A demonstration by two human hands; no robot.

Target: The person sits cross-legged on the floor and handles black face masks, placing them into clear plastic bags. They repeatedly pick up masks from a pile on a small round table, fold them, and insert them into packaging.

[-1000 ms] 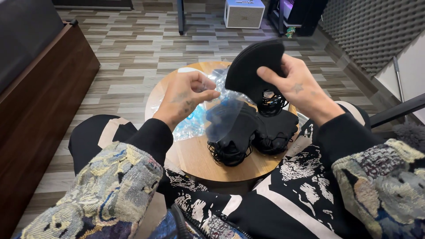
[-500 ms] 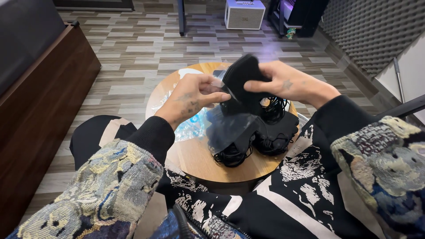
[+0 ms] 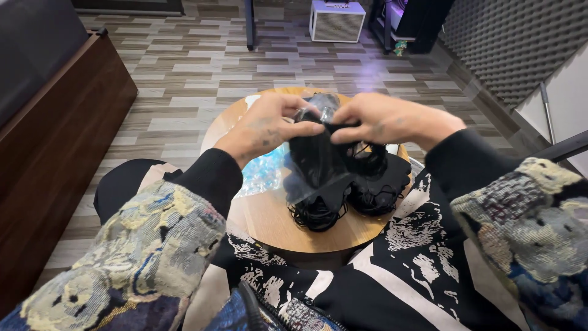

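My left hand (image 3: 264, 125) and my right hand (image 3: 383, 117) meet above a small round wooden table (image 3: 275, 217). Both pinch the top edge of a clear plastic bag (image 3: 315, 162) with a black wig-like bundle inside, which hangs down between them. Under the bag, two more black curly bundles (image 3: 367, 196) lie on the table, partly hidden by the bag. Crumpled clear plastic wrapping (image 3: 262, 175) lies on the table's left side, below my left wrist.
A dark wooden cabinet (image 3: 58, 144) runs along the left. A white speaker-like box (image 3: 338, 21) stands on the striped wood floor at the back. Grey foam panels (image 3: 520, 43) cover the right wall. My patterned sleeves and black printed clothing fill the foreground.
My right hand lowered the black piece from high on the right toward the middle. My left hand came across to meet it, and both now hold the bag together.
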